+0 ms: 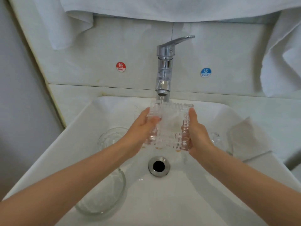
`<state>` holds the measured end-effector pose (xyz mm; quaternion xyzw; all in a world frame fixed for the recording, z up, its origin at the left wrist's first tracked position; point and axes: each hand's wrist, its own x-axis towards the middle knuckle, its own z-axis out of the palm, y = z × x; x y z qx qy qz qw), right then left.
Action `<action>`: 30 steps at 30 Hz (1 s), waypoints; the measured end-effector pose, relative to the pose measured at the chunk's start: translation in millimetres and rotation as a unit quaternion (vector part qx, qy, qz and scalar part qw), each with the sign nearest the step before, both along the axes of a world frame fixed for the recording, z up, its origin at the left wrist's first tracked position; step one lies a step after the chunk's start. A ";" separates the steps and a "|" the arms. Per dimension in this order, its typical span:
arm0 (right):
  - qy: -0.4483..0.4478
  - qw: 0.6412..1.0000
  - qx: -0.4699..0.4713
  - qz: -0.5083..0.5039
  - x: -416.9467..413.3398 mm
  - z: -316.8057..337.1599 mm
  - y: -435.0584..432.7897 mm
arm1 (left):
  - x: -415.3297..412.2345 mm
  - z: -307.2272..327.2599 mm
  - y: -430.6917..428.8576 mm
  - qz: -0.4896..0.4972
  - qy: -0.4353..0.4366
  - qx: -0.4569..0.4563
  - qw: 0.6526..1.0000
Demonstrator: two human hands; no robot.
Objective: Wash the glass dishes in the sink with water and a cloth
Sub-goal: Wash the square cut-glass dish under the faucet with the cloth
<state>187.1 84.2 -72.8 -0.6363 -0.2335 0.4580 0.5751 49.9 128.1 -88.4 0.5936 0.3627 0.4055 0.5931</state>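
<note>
1. The square cut-glass dish (169,128) sits at frame centre, above the sink (179,201), under the running tap (164,67)
2. The left hand (141,129) pinches the dish's left edge in its grip, thumb on top
3. The right hand (197,132) clamps its grip on the right edge
4. A round glass bowl (104,196) lies lower left in the sink

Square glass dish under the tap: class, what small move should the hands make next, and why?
Probably tilt and turn the square glass dish so the water sweeps its other edges. From the tap it lands only near the far left corner, while the left hand and right hand grip opposite sides.
</note>
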 end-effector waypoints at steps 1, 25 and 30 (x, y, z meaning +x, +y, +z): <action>0.005 1.000 0.002 -0.016 6.4 1.5 0.6 | 0.1 -1.5 0.4 -0.062 -0.020 0.012 0.998; -0.148 0.989 -0.014 0.020 8.6 0.3 5.0 | 5.9 -15.2 -7.4 0.029 0.109 0.059 0.992; -0.157 0.986 -0.014 0.057 -2.1 -5.3 4.3 | 5.3 -8.3 -9.6 0.154 0.094 0.034 0.983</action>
